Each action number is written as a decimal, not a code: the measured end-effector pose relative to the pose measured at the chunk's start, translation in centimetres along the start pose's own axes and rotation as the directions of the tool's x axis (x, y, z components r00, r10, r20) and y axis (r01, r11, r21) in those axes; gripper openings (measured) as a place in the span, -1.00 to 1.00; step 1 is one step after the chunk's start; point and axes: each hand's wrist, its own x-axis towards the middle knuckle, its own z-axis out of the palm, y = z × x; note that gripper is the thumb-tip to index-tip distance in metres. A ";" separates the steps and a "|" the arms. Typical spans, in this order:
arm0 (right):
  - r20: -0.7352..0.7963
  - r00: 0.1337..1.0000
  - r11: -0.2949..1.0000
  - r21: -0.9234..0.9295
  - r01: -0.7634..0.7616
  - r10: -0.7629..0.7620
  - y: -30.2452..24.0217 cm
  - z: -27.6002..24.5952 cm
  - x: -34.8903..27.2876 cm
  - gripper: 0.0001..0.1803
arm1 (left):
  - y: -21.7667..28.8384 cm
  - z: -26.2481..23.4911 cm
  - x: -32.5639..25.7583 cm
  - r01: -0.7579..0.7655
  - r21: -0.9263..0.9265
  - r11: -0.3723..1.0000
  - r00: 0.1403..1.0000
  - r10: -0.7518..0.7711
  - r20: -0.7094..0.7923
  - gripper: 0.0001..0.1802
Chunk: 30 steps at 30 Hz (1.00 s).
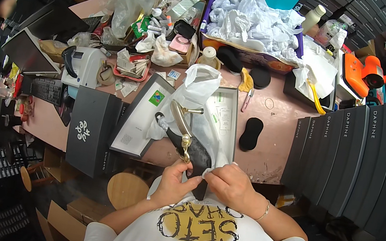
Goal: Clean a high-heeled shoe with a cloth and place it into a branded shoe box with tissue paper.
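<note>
My left hand (172,183) is closed round the front end of a black heeled shoe (199,155) with gold-coloured parts and a pearl-and-chain ornament. The shoe's far end points away from me, over an open shoe box (234,128) lined with white tissue paper (201,83). Close beside the toe, my right hand (232,185) has its thumb and fingers pinched together on a small whitish piece; whether it is tissue or part of the shoe cannot be made out. The grey box lid (138,134), pale inside, lies tilted left of the shoe.
A closed grey shoe box (92,131) stands at the left edge. Stacked grey boxes (346,158) line the right. A black insole-shaped pad (251,134) lies on the pink table (277,109). Behind are a bin of crumpled white paper (257,21), a white machine (81,67) and an orange tool (356,74).
</note>
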 end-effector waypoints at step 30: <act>-0.056 0.996 0.997 0.040 -0.060 0.062 -0.4 0.5 0.0 -0.64 | -0.2 -0.1 0.3 -0.026 0.015 1.000 1.000 0.026 -0.008 -0.75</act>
